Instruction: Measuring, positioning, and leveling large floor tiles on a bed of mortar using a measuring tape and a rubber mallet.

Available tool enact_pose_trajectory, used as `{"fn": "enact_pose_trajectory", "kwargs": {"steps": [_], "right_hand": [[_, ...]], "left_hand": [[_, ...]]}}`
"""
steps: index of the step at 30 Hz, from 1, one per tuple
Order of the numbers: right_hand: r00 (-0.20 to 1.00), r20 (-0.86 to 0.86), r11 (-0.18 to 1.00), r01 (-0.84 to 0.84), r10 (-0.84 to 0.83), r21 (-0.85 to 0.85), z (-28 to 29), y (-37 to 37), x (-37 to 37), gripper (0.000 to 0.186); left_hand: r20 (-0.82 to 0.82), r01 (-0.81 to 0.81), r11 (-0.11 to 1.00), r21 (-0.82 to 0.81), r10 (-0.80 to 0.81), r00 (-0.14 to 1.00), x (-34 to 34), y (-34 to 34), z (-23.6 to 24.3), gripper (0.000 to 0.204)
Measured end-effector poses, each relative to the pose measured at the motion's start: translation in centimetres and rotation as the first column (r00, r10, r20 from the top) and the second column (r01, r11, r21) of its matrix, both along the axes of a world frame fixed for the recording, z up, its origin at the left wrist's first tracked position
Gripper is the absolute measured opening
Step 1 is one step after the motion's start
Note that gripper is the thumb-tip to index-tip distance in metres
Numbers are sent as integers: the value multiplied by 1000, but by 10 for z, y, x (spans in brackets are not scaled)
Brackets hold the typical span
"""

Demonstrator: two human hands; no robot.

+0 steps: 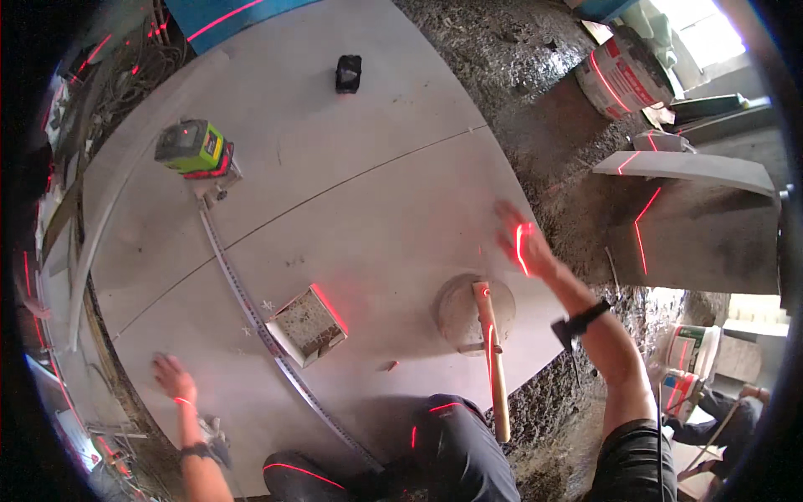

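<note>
My left hand (174, 379) is open over the near left of a large grey slab (385, 209), fingers stretched out. At the slab's right edge my right hand (522, 238) is open too, slightly blurred, a red laser line across it. A green-and-black laser level (194, 149) stands at the far left. From beside it a tape measure's blade (251, 314) runs towards my knees. An open shallow box (308, 328) lies beside the blade. Nearer my right hand, a wooden-handled tool (497, 385) rests across a round grey disc (456, 314). Neither hand holds anything.
A small black block (349, 74) sits on the slab's far part. Wet, rough mortar (510, 50) borders its right side. Beyond stand a white-and-red bucket (623, 75) and a leaning grey panel (711, 234). Another person's dark-clothed leg (711, 422) shows at lower right.
</note>
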State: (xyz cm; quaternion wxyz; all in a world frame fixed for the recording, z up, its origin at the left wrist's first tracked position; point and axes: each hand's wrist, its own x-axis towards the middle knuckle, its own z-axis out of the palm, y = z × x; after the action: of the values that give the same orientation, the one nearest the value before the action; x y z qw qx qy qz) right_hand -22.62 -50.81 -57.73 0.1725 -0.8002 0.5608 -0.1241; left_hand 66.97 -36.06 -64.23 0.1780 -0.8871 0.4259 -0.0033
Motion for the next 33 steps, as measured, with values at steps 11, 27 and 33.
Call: {"fn": "enact_pose_trajectory", "kwargs": {"steps": [11,27,33], "right_hand": [[911,127,907,406,-393,-108,-23,-61,-14,48],[429,696,815,230,-576,533,-116,-287,-130,31],[885,325,939,281,-334,199,-113,-304,-159,55]], "left_hand": [[-353,77,997,25,-63,934,-126,13,48,96],[-362,112,994,17,-98,927,-163,0,68,98],[-230,110,993,-51,-119,966,-173,-2,72,86]]}}
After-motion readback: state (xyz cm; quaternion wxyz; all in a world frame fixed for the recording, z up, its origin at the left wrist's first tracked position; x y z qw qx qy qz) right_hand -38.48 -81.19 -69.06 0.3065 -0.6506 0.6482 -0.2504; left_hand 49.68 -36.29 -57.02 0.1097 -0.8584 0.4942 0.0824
